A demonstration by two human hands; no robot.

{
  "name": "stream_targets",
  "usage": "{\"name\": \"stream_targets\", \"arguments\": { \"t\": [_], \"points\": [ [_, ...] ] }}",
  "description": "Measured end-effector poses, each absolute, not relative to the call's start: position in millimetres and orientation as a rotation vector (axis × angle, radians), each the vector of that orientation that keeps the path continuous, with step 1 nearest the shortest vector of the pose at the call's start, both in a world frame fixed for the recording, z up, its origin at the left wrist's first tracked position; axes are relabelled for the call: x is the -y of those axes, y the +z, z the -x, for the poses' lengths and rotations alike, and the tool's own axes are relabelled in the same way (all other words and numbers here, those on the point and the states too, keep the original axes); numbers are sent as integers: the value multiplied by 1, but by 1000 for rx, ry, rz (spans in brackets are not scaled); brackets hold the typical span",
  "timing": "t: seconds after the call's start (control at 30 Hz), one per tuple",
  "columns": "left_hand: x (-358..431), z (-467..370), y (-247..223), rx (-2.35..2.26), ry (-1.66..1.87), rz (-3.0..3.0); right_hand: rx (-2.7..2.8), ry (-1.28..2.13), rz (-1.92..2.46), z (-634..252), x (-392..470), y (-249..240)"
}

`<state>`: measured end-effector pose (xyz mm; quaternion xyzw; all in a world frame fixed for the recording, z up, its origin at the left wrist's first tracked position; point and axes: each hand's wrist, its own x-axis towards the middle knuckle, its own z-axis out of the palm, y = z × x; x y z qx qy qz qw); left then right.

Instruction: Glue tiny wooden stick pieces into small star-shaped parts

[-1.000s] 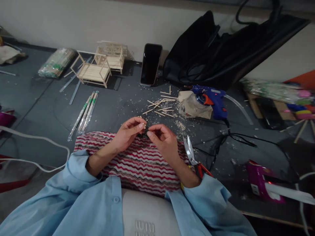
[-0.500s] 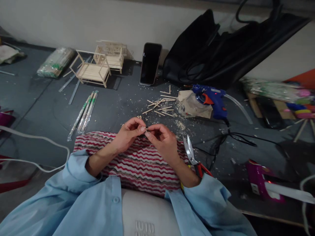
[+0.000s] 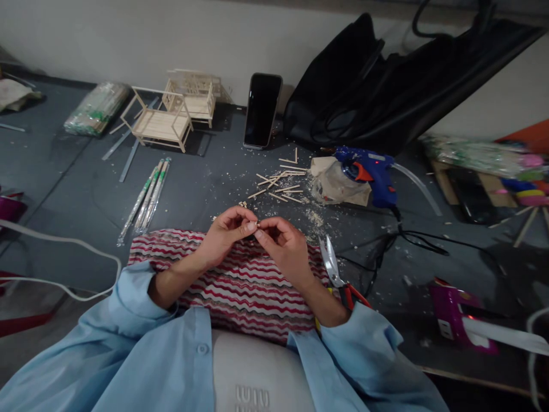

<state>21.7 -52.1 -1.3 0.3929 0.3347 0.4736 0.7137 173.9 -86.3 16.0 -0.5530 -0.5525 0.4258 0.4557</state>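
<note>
A tiny pale wooden piece (image 3: 257,225) is pinched between the left hand's (image 3: 227,234) thumb and forefinger at the striped cloth's (image 3: 244,286) far edge; its right end is gripped by the right hand's (image 3: 286,247) fingertips. Cut wooden sticks (image 3: 287,189) are scattered beyond, left of a hot glue gun (image 3: 381,176).

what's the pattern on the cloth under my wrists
The cloth has wavy red, white and grey stripes; head view.

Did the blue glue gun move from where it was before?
No. The blue glue gun sits in the same spot, right of the standing phone.
</note>
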Motion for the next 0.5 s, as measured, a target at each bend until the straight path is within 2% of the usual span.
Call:
{"name": "stream_targets", "arguments": {
  "t": [0.27,0.5],
  "points": [
    [50,-22,3,-713,1010,-727,1331,1113,1317,-176,87,17],
    [50,-22,7,-683,990,-652,1366,981,1364,-177,88,16]
  ]
}}
